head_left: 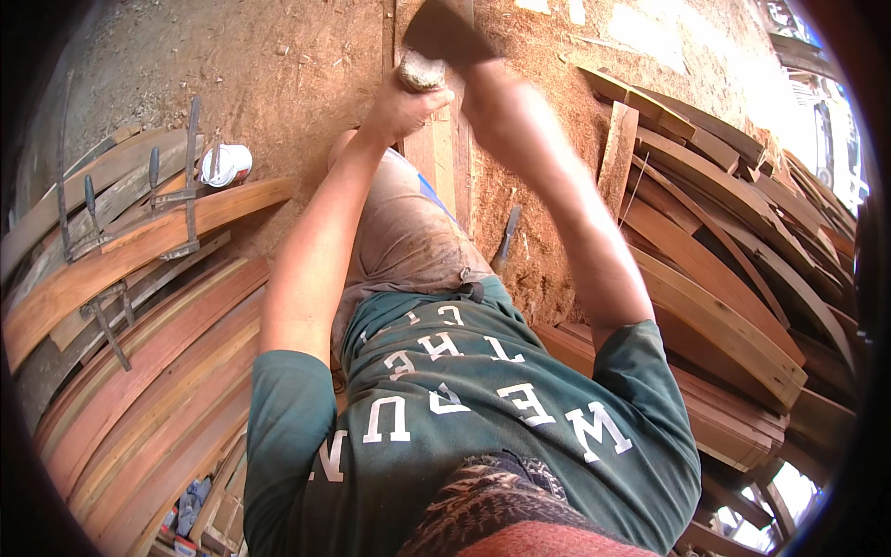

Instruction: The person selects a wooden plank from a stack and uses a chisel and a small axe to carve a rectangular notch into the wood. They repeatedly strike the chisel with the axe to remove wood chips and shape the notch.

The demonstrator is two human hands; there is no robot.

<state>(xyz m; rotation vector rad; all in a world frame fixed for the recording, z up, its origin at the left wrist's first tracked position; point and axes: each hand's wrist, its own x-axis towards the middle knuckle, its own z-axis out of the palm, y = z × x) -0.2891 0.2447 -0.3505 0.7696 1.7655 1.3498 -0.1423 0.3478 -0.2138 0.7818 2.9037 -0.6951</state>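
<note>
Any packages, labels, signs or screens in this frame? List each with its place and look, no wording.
White tub: small round container on the dirt, left of the person's knee, beside the clamped planks.
Printed shirt: dark green, with large white block letters across the chest.
Small packets: bluish items at the lower left edge, too small to make out.
No signs or screens show.

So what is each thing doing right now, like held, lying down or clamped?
Left hand: gripping the tool's handle.
Right hand: on the same tool.
Dark tool: held over the upright plank.
Upright plank: untouched.
Curved boards: stacked, clamped together.
White cup: lying on its side.
Chisel: lying in sawdust.
</note>
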